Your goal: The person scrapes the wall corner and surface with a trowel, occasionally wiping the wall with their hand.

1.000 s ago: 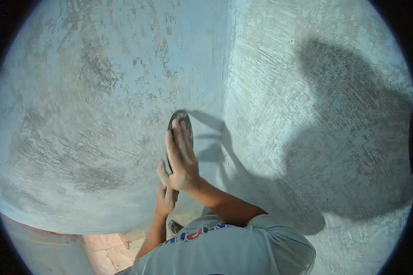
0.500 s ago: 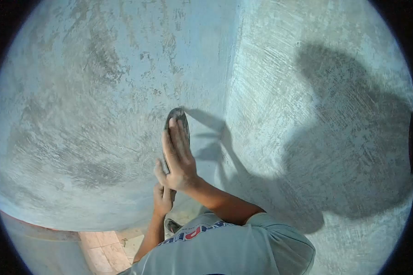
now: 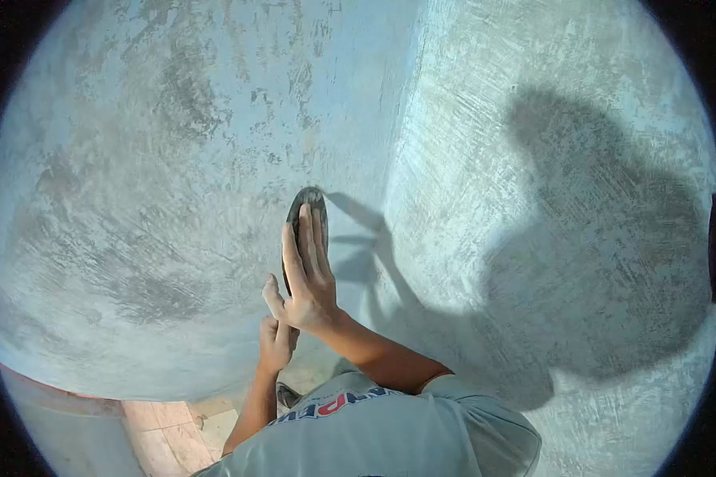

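Dark oval-ended pad point(image 3: 310, 195) is being shifted slightly nearer the wall corner point(image 3: 387, 199). Right hand point(image 3: 313, 296) is being laid along it, fingers straight, thumb wide; left hand point(image 3: 276, 343) is being held below, grip unclear. Even, flat pressure is being judged best.

So down at the bottom left there's a bit of pinkish-beige tiled floor point(image 3: 165, 436), joints showing, with a paler patch point(image 3: 218, 428) right beside it. Left of the tiles is a smooth grey-blue surface point(image 3: 75, 441), topped by a thin reddish edge point(image 3: 44, 384). Over on the right, a big soft-edged shadow point(image 3: 589, 238) covers much of the scratchy, pale blue-grey side wall point(image 3: 461, 159).
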{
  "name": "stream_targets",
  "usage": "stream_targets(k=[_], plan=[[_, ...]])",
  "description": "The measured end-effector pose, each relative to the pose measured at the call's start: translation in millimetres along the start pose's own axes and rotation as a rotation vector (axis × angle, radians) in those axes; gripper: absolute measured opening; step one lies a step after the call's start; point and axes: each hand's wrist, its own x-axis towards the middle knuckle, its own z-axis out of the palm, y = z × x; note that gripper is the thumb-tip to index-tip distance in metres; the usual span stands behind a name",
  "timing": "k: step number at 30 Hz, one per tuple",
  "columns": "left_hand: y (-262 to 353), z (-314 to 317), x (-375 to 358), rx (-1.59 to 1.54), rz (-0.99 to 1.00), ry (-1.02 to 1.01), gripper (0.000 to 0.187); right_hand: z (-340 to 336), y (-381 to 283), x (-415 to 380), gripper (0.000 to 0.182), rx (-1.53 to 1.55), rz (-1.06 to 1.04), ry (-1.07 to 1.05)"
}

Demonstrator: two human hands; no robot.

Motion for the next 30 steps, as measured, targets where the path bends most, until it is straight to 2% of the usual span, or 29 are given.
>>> stream_targets(k=[3, 5, 7, 9, 11, 12, 14, 17, 18, 21, 22, 25, 27, 28, 29, 30], plan=[[21, 23, 20, 0.172, 0.109, -0.013, 0.043, -11, 19, 7, 0.079, 0.105, -0.008, 0.049], [61, 48, 56, 0.233, 0.124, -0.092, 0.044, -28, 50, 36, 0.078, 0.003, -0.022, 0.191], [72, 61, 88, 0.234, 0.239, -0.182, 0.043, -46, 57, 58, 0.079, -0.051, 0.03, 0.208], [74, 59, 74, 0.281, 0.229, -0.128, 0.043, -46, 55, 55, 0.079, -0.02, 0.028, 0.191], [62, 49, 50, 0.277, 0.196, -0.077, 0.042, -38, 36, 38, 0.079, 0.009, 0.029, 0.149], [47, 38, 35, 0.249, 0.171, -0.051, 0.042, -29, 26, 28, 0.079, 0.094, 0.032, 0.11], [-2, 20, 6, 0.076, 0.081, 0.011, 0.042, -15, 1, 6, 0.078, 0.066, -0.007, 0.003], [-3, 23, -5, 0.034, 0.087, 0.016, 0.043, -15, 2, 1, 0.077, 0.097, 0.003, -0.015], [17, 31, 1, 0.105, 0.005, 0.014, 0.043, -18, 9, 5, 0.077, 0.126, 0.003, -0.009], [78, 63, 58, 0.194, 0.178, -0.107, 0.042, -39, 47, 46, 0.081, 0.146, 0.092, 0.18], [87, 68, 74, 0.224, 0.251, -0.155, 0.042, -42, 51, 52, 0.083, 0.097, 0.078, 0.157], [94, 65, 62, 0.123, 0.138, -0.141, 0.044, -46, 53, 64, 0.094, -0.006, 0.029, 0.086], [70, 40, 41, 0.025, -0.038, -0.162, 0.043, -40, 30, 42, 0.107, 0.008, 0.041, -0.002], [56, 28, 26, 0.003, -0.093, -0.147, 0.04, -39, 21, 31, 0.113, -0.007, 0.004, -0.114], [40, 15, 7, -0.02, -0.05, -0.133, 0.037, -36, 11, 21, 0.12, -0.025, -0.032, -0.22], [39, 6, 0, -0.043, -0.069, -0.123, 0.034, -27, 3, 6, 0.12, -0.016, -0.025, -0.289]])
